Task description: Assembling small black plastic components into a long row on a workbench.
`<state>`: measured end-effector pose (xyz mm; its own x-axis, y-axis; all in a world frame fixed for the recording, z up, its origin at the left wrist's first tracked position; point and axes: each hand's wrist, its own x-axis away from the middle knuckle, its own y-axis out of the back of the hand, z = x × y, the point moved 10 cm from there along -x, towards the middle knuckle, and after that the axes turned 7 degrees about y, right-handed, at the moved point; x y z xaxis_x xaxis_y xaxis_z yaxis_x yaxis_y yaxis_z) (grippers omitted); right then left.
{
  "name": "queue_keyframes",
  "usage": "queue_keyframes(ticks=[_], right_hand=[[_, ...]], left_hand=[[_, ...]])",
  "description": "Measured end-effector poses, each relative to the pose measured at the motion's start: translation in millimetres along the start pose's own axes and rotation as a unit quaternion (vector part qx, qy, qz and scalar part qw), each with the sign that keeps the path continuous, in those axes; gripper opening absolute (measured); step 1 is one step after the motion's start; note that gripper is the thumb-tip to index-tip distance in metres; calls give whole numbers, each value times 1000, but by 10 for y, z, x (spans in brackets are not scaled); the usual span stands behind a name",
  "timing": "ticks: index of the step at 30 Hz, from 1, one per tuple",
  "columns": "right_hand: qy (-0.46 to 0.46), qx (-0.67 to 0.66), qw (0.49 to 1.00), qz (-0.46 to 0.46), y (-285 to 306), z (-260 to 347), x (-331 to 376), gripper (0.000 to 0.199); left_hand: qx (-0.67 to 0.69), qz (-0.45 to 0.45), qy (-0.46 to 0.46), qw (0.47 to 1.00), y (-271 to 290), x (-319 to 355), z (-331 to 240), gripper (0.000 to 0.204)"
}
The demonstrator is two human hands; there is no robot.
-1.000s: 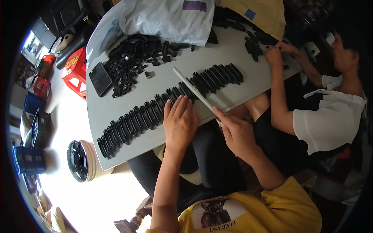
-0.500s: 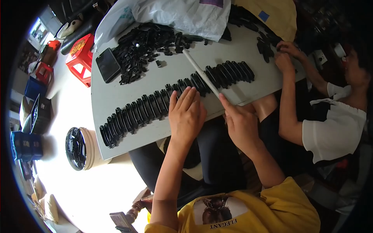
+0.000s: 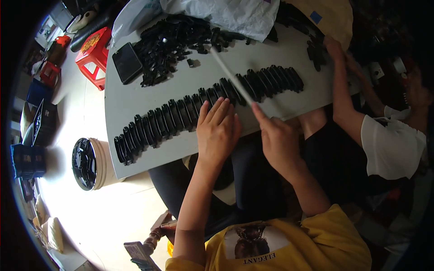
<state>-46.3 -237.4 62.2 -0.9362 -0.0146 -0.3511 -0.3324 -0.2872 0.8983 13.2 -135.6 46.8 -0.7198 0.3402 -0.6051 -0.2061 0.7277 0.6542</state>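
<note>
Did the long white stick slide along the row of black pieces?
Cannot tell for sure: the camera itself moved. Against the row of black plastic pieces, the long white stick crosses at about the same gap, with the right hand on its near end.
</note>
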Motion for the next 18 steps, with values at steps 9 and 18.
queue_keyframes(ticks=[9, 18], right_hand=[[15, -48, 992, -113, 140, -106, -525, 34], [86, -27, 996, -5, -409, -129, -1099, 26]], left_hand=[[-57, 47, 9, 997, -92, -24, 6, 39], [-61, 84, 13, 995, -198, -25, 12, 46]])
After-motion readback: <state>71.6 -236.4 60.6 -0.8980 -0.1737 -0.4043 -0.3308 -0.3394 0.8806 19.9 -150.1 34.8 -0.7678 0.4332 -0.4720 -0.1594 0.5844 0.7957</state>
